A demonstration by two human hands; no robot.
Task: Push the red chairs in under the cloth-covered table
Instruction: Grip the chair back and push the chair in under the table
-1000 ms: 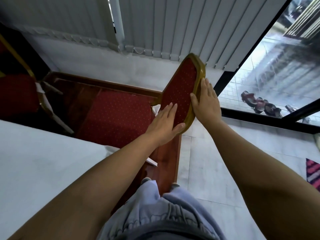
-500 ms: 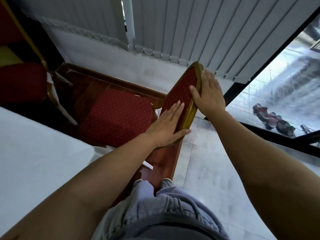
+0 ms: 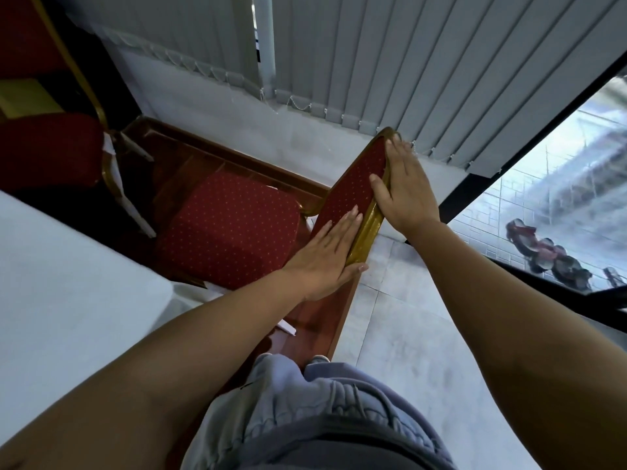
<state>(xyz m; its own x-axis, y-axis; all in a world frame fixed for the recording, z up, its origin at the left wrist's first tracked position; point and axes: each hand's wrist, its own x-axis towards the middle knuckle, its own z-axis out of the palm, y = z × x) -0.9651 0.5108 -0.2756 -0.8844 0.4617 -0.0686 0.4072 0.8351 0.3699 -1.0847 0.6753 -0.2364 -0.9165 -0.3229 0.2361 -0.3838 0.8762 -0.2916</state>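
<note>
A red chair with a dotted seat [image 3: 230, 228] and a gold-framed backrest [image 3: 353, 195] stands on a wooden platform, its seat close to the white cloth-covered table [image 3: 68, 283] at the left. My left hand [image 3: 325, 259] lies flat on the padded front of the backrest, fingers straight. My right hand [image 3: 407, 195] holds the backrest's gold rim from behind, thumb hooked over onto the red padding and fingertips at the top corner. A second red chair [image 3: 47, 150] stands at the far left, behind the table edge.
The red-brown wooden platform [image 3: 325, 317] ends at a step down to a grey tiled floor [image 3: 407, 334]. Grey vertical blinds [image 3: 407, 62] hang behind the chair. A glass door at the right shows shoes [image 3: 549, 256] outside. My legs fill the bottom centre.
My right hand has slid up the back of the backrest to its top corner. My left hand stays flat on the padding. The view has tilted left.
</note>
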